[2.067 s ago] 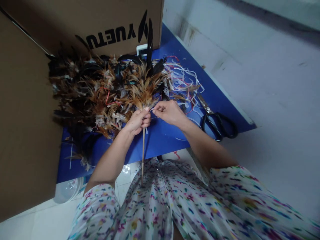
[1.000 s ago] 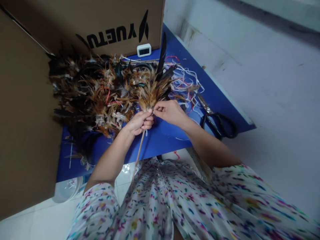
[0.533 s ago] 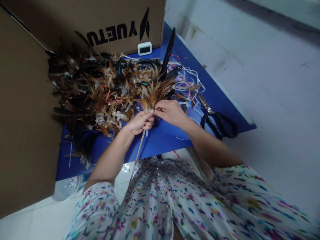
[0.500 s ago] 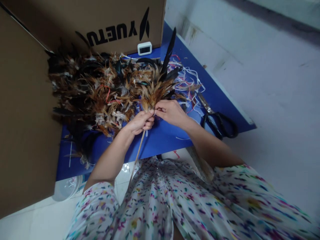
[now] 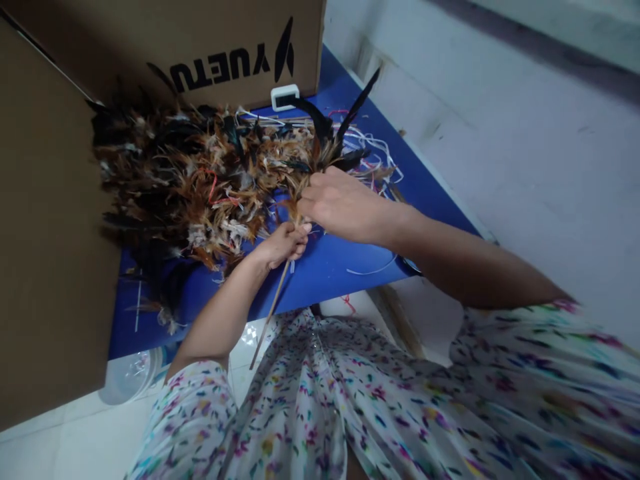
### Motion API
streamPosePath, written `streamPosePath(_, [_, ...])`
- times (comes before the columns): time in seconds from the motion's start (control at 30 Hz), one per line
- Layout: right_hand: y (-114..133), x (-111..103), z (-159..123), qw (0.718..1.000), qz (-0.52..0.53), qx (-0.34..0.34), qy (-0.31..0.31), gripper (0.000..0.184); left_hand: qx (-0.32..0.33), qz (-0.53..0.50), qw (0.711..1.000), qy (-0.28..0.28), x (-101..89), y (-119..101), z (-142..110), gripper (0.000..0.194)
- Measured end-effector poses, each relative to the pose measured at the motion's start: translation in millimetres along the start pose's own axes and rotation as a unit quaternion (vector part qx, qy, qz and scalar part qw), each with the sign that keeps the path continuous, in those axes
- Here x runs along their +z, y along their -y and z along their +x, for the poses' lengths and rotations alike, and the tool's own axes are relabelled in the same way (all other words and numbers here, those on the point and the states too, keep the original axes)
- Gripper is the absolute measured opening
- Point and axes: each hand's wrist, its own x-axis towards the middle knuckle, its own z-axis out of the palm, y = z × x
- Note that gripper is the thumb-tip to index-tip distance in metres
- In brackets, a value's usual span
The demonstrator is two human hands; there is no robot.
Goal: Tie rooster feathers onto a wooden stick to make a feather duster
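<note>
My left hand [image 5: 286, 244] is closed round a thin stick [image 5: 270, 313] just below a bunch of brown and black feathers [image 5: 325, 148]. The stick's lower end slants down toward my clothing. Higher up, my right hand [image 5: 336, 203] wraps over the base of that bunch, its fingers curled round the feathers. Two long black feathers stick up beyond it. Left of my hands lies a large heap of brown, black and whitish feathers [image 5: 200, 177], with a bit of red string [image 5: 213, 190] on it.
A blue table [image 5: 320, 267] carries it all. Cardboard boxes [image 5: 115, 40] stand behind and at left, beside a small white digital clock [image 5: 275, 95]. White and red strips [image 5: 385, 150] lie at right. My right forearm mostly hides the scissors [image 5: 413, 267]. A wall [image 5: 525, 153] bounds the right.
My right hand has moved up from the binding point onto the feather bunch and now wraps over it. The long black feathers have spread and tilted right. My left hand stays on the stick.
</note>
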Motion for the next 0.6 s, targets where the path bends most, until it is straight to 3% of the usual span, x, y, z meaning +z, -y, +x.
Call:
streamPosePath(0.1, [4.8,-4.3,24.2,0.998,0.025,-0.051,0.005,0.023,0.002,0.040,0.999,-0.026,5.6,-0.1,-2.2,0.035])
streamPosePath(0.2, [1.5,9.3,55.2,0.995,0.072,-0.064,0.008,0.023,0.001,0.070,0.997,-0.034,9.8,-2.0,-5.2,0.034])
streamPosePath(0.27, [-5.3,24.2,75.4,0.990,0.133,-0.054,0.007,0.023,0.009,0.073,0.997,-0.026,10.1,-2.8,-6.4,0.036])
streamPosePath(0.37, [-15.0,43.5,98.0,0.969,0.247,0.013,-0.008,0.022,0.027,0.064,0.997,-0.014,8.3,-2.3,-5.8,0.041])
streamPosePath(0.43, [-16.9,50.1,107.5,0.961,0.273,0.022,0.030,0.020,0.037,0.042,0.998,-0.011,7.5,-2.0,-4.9,0.042])
streamPosePath(0.53, [-12.7,50.3,117.2,0.967,0.210,-0.045,0.138,0.019,0.041,-0.004,0.999,0.002,7.9,-3.8,-5.5,0.041])
streamPosePath(0.6, [-9.0,41.9,120.3,0.970,0.167,-0.070,0.160,0.018,0.041,-0.030,0.998,0.032,8.2,-6.4,-7.8,0.042])
